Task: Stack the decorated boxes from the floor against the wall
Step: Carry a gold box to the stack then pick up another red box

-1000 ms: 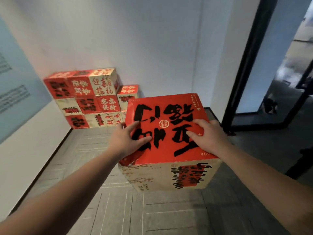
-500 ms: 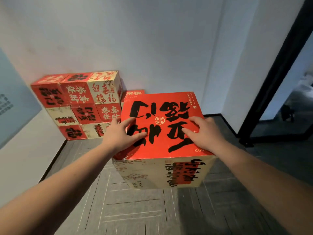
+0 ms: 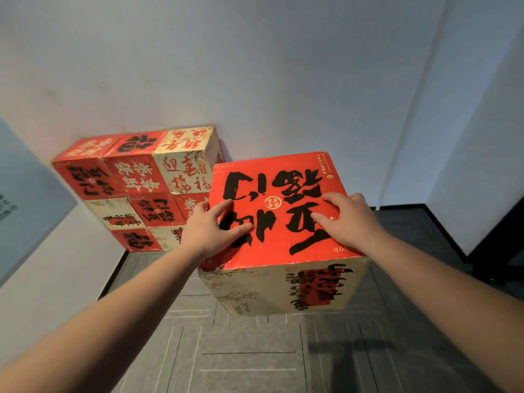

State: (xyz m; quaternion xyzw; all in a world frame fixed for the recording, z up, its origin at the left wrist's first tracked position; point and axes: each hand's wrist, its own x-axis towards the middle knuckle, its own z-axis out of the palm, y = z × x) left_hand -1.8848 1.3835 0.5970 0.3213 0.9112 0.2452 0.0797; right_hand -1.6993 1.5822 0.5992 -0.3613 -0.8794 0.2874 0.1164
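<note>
Carried box (image 3: 279,211): red top, cream sides, held above the floor (image 3: 255,358), near the stack.
Left hand (image 3: 211,232): grip curled over its left edge.
Right hand (image 3: 350,219): grip curled over its right edge.
Stack (image 3: 136,188): decorated boxes, three high, against the wall (image 3: 255,66).

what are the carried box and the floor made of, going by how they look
Carried box: likely printed cardboard; flat panels, creased edges, a slightly dented top and a soft sheen on the red face. Both the left hand and the right hand hold it.
Floor: dark grey and matte, with thin pale seam lines, so probably carpet tiles or vinyl; the texture is too blurred to tell which.
</note>
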